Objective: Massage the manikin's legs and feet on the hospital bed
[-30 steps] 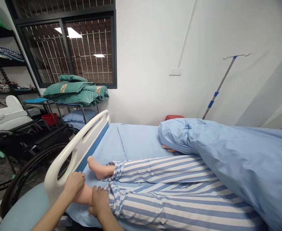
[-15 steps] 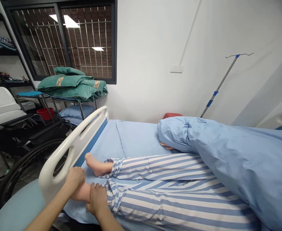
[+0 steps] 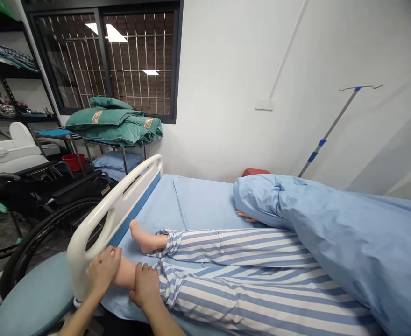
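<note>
My left hand (image 3: 103, 270) is closed around the toe end of the near bare foot (image 3: 124, 273). Around the ankle of that same foot, my right hand (image 3: 146, 284) is wrapped, its thumb on the near side. Parts of the foot are hidden under my fingers. The leg wears blue-and-white striped trousers (image 3: 233, 298) and lies along the bed. Beside it rests the far bare foot (image 3: 147, 241), toes up and untouched. A light blue quilt (image 3: 338, 228) covers the upper legs and beyond, with some fingers (image 3: 246, 216) showing from under its edge.
A white footboard (image 3: 80, 238) rises just left of my hands. Beyond it stand a wheelchair (image 3: 33, 196) and a round teal stool-like top (image 3: 33, 298). Green folded bedding (image 3: 117, 126) lies below the window. An IV pole (image 3: 328, 133) leans at the right.
My left hand has shifted left and down, and the near foot's toe end has tipped that way. My right hand keeps its hold on the ankle. The view has turned slightly left.
</note>
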The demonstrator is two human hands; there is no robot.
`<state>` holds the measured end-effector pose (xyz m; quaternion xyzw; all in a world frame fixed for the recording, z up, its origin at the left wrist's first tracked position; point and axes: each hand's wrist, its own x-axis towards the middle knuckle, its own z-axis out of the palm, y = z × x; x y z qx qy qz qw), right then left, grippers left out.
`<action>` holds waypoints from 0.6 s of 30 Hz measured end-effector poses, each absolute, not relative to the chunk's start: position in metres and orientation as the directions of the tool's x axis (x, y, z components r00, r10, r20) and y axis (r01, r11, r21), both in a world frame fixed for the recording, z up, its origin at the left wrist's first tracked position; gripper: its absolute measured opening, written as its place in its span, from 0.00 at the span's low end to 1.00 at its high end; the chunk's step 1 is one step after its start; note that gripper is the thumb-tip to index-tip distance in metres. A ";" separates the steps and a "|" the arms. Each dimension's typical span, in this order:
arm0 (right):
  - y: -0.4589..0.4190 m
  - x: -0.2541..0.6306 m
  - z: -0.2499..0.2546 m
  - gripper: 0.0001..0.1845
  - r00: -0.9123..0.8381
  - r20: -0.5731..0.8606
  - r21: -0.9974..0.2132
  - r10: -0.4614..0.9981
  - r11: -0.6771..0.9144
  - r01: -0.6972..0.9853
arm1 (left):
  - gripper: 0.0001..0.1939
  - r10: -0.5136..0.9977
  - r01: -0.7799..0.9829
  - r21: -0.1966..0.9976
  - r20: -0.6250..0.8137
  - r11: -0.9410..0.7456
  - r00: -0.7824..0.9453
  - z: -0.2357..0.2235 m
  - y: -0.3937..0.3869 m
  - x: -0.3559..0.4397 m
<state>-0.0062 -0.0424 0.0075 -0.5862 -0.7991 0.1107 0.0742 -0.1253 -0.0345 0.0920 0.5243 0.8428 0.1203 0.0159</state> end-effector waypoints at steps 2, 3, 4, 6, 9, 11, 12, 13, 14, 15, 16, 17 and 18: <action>-0.043 -0.006 0.008 0.32 -0.300 -0.006 -0.266 0.954 0.287 0.920 | 0.25 0.849 0.834 0.298 0.120 0.464 -0.515 0.085 -0.042 -0.126; -0.044 -0.006 0.009 0.32 -0.300 -0.003 -0.268 0.954 0.288 0.919 | 0.26 0.845 0.829 0.317 0.127 0.462 -0.519 0.082 -0.045 -0.126; -0.044 -0.006 0.009 0.32 -0.302 -0.001 -0.270 0.953 0.290 0.918 | 0.26 0.844 0.831 0.316 0.138 0.458 -0.518 0.080 -0.047 -0.126; -0.044 -0.007 0.010 0.33 -0.306 0.000 -0.276 0.952 0.294 0.915 | 0.26 0.850 0.863 0.237 0.190 0.445 -0.491 0.080 -0.049 -0.126; -0.045 -0.007 0.012 0.33 -0.301 -0.011 -0.275 0.954 0.286 0.918 | 0.24 0.882 0.916 0.057 0.253 0.396 -0.397 0.088 -0.048 -0.131; -0.046 -0.006 0.013 0.32 -0.301 -0.012 -0.267 0.953 0.287 0.920 | 0.21 0.946 0.963 -0.050 0.208 0.263 -0.248 0.097 -0.047 -0.136; -0.046 -0.006 0.014 0.32 -0.304 -0.008 -0.263 0.953 0.291 0.920 | 0.20 0.972 0.978 -0.093 0.162 0.185 -0.169 0.101 -0.047 -0.138; -0.046 -0.006 0.014 0.32 -0.308 -0.002 -0.261 0.952 0.296 0.919 | 0.20 0.988 0.985 -0.129 0.117 0.116 -0.101 0.105 -0.046 -0.140; -0.047 -0.006 0.014 0.32 -0.310 0.004 -0.260 0.951 0.301 0.918 | 0.20 0.995 0.986 -0.150 0.086 0.071 -0.058 0.109 -0.045 -0.141; -0.047 -0.006 0.014 0.32 -0.311 0.008 -0.260 0.950 0.303 0.917 | 0.20 0.996 0.986 -0.154 0.072 0.059 -0.049 0.113 -0.043 -0.142; -0.047 -0.006 0.013 0.32 -0.311 0.012 -0.260 0.950 0.304 0.917 | 0.19 0.996 0.987 -0.148 0.061 0.066 -0.058 0.116 -0.042 -0.141; -0.047 -0.006 0.012 0.32 -0.310 0.015 -0.261 0.950 0.303 0.916 | 0.19 0.997 0.989 -0.130 0.048 0.068 -0.062 0.119 -0.040 -0.140; -0.047 -0.006 0.011 0.32 -0.311 0.018 -0.261 0.950 0.305 0.916 | 0.19 0.997 0.991 -0.112 0.034 0.066 -0.063 0.122 -0.038 -0.139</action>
